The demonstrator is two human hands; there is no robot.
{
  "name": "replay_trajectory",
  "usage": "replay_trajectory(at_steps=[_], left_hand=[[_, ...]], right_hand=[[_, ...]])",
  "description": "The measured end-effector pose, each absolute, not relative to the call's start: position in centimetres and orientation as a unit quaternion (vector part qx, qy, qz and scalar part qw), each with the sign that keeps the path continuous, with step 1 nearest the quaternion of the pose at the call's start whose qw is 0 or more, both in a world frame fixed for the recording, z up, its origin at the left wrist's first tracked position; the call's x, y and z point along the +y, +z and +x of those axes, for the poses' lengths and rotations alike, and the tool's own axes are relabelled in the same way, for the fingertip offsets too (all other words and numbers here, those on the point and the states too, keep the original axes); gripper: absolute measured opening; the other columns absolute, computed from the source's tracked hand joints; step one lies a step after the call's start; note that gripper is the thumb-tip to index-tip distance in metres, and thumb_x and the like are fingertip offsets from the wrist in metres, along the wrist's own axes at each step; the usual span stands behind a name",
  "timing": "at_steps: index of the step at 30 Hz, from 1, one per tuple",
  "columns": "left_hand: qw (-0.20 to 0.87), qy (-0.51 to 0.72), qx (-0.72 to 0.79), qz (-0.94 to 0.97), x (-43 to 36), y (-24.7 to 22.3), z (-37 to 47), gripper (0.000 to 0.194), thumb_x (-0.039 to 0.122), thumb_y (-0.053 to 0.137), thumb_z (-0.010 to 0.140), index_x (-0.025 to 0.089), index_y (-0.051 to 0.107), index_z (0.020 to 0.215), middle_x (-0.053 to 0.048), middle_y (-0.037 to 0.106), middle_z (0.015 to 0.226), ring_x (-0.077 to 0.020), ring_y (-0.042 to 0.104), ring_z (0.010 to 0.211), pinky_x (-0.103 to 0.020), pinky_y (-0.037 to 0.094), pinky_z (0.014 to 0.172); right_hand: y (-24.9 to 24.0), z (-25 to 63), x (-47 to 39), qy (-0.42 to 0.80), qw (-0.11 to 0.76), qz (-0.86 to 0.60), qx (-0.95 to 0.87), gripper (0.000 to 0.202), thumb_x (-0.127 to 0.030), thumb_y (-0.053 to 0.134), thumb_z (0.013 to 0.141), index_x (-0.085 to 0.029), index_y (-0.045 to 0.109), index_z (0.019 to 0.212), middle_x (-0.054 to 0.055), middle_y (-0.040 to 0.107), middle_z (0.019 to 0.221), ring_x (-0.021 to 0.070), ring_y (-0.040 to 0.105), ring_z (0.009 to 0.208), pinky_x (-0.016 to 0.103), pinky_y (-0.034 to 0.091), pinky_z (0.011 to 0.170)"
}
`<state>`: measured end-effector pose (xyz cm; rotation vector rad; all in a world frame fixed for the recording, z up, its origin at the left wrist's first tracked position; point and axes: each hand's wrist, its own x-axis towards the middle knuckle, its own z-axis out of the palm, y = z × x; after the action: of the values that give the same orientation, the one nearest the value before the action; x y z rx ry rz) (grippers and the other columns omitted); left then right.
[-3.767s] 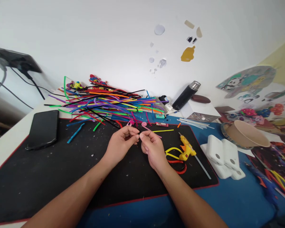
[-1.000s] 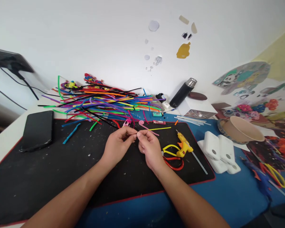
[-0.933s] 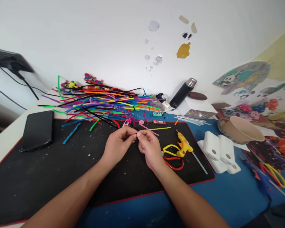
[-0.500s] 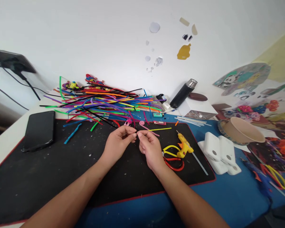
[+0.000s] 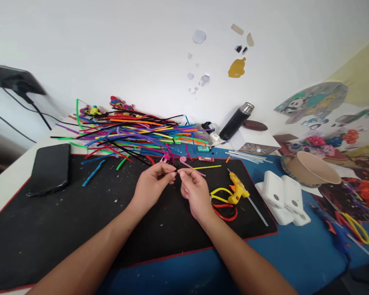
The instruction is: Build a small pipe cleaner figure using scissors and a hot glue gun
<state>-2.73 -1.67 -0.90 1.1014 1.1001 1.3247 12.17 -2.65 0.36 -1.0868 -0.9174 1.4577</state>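
Note:
My left hand (image 5: 153, 184) and my right hand (image 5: 194, 188) meet over the black mat (image 5: 92, 229), fingertips almost touching. Between them both pinch a short piece of black pipe cleaner (image 5: 176, 169), mostly hidden by the fingers. Just beyond the left fingers lies a small pink-and-black figure (image 5: 165, 159). A pink pipe cleaner with a coiled end (image 5: 183, 160) rests behind the right fingers, near a yellow-green strip (image 5: 207, 167). To the right of my right hand are pliers with yellow and red handles (image 5: 223, 207) and a yellow glue gun (image 5: 239, 189).
A heap of coloured pipe cleaners (image 5: 135, 133) lies along the wall. A phone (image 5: 50, 169) sits at the left. Further right are a black flask (image 5: 236, 121), white glue sticks (image 5: 249, 156), white box-shaped devices (image 5: 275, 190), a bowl (image 5: 318, 167) and scissors (image 5: 355, 227).
The view has shifted very slightly. Both hands keep nearly the same pinch at the same spot, and the things on the table have not moved.

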Motion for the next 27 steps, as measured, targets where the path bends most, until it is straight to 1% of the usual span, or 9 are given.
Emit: replay_trajectory(at_steps=[5,11,22,27], left_hand=[[0.516,0.548,0.461,0.471,-1.78,-0.78,-2.73,0.022,0.035,0.084,0.079,0.019,0.077,0.092,-0.002,0.076,0.082,-0.0162,0.071,0.068,-0.03,0.061,0.068],[0.504,0.54,0.463,0.491,-1.92,-0.28,-2.69,0.016,0.031,0.081,0.08,0.019,0.081,0.09,-0.002,0.078,0.081,-0.0155,0.07,0.068,-0.029,0.06,0.068],[0.521,0.53,0.457,0.49,-1.93,-0.51,-2.7,0.021,0.036,0.082,0.08,0.019,0.077,0.093,-0.003,0.076,0.083,-0.0166,0.071,0.07,-0.03,0.061,0.067],[0.524,0.531,0.453,0.488,-1.89,-0.48,-2.7,0.023,0.034,0.081,0.08,0.02,0.075,0.096,-0.002,0.076,0.081,-0.0167,0.071,0.07,-0.03,0.062,0.067]], right_hand=[[0.5,12.25,-2.37,0.602,0.521,-0.462,-0.391,0.036,-0.05,0.083,0.083,-0.018,0.072,0.095,-0.012,0.037,0.053,0.0069,0.027,0.045,0.021,0.022,0.043],[0.71,12.18,-2.15,0.605,0.52,-0.459,-0.391,0.037,-0.052,0.084,0.081,-0.019,0.07,0.09,-0.012,0.038,0.051,0.0065,0.027,0.044,0.021,0.021,0.043],[0.74,11.95,-2.25,0.623,0.516,-0.451,-0.377,0.038,-0.051,0.086,0.078,-0.019,0.068,0.087,-0.012,0.038,0.051,0.0058,0.026,0.044,0.021,0.019,0.043],[0.83,11.88,-2.31,0.626,0.513,-0.452,-0.375,0.038,-0.051,0.085,0.079,-0.019,0.068,0.087,-0.012,0.038,0.052,0.0057,0.025,0.044,0.021,0.019,0.043]])
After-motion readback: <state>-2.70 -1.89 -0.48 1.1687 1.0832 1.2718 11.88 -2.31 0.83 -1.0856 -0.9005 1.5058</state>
